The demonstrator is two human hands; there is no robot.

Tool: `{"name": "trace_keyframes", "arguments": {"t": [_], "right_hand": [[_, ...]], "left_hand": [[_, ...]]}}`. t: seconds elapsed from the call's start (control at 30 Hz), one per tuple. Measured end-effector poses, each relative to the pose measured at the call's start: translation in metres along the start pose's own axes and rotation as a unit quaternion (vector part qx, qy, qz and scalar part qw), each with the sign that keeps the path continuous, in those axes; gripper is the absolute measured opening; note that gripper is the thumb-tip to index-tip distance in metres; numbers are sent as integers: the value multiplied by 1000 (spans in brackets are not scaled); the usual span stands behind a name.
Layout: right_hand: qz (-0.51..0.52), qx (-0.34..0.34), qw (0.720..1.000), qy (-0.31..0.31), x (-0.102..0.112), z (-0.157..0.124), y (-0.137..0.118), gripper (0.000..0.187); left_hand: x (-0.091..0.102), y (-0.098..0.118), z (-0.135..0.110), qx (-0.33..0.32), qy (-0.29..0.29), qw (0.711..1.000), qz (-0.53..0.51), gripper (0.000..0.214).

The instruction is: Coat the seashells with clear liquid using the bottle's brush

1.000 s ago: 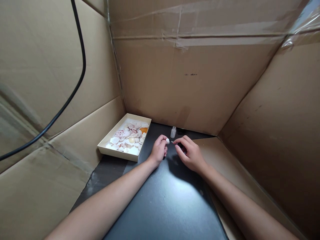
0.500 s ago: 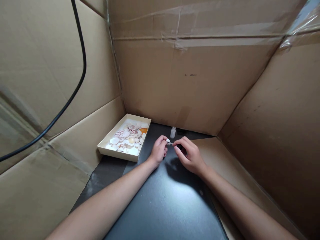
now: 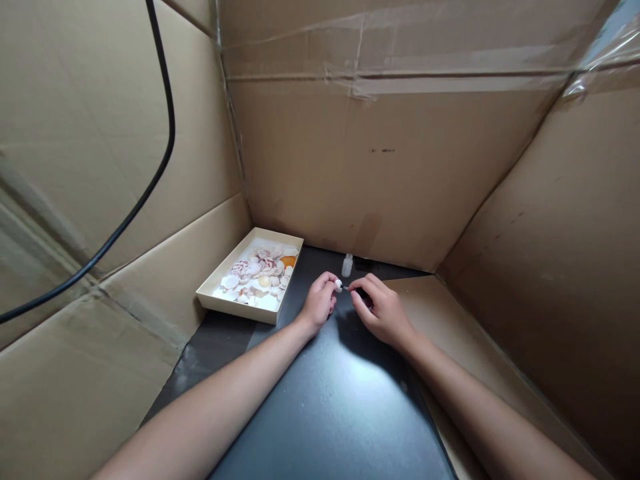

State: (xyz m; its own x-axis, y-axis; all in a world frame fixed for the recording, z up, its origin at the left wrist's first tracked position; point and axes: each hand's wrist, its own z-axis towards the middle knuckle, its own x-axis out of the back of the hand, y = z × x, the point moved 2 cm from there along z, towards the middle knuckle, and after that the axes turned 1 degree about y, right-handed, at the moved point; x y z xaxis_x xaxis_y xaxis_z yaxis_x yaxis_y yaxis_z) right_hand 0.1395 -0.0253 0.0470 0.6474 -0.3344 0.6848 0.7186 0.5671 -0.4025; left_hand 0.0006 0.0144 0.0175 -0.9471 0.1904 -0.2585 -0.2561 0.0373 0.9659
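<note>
My left hand [image 3: 319, 301] pinches a small white shell [image 3: 339, 285] between thumb and fingertips, held just above the black mat [image 3: 320, 400]. My right hand [image 3: 380, 308] is closed in a pinch on a thin brush-like stick [image 3: 346, 288] whose tip touches the shell. Just behind both hands a small clear bottle [image 3: 347, 265] stands upright with no cap. To the left, a shallow cream tray [image 3: 215, 288] holds several white, pink-speckled and orange shells.
Cardboard walls [image 3: 380, 173] enclose the space on the left, back and right. A black cable [image 3: 125, 213] hangs across the left wall. A small dark object, perhaps the bottle's cap, lies behind the right hand.
Both hands have stayed almost in place. The right hand's stick tip shifted slightly against the shell, and the left hand turned the shell a little.
</note>
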Motion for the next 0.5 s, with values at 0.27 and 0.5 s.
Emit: {"name": "trace_keyframes", "arguments": {"t": [0.27,0.5], "right_hand": [[20,10,1000,6,2,-1,-2,13],[-14,-15,1000,5,0,-1,4,12]], "left_hand": [[-1,2,-1,-4,-2,1000,14,8],[0,1,-1,-1,-3,1000,8,8]]}}
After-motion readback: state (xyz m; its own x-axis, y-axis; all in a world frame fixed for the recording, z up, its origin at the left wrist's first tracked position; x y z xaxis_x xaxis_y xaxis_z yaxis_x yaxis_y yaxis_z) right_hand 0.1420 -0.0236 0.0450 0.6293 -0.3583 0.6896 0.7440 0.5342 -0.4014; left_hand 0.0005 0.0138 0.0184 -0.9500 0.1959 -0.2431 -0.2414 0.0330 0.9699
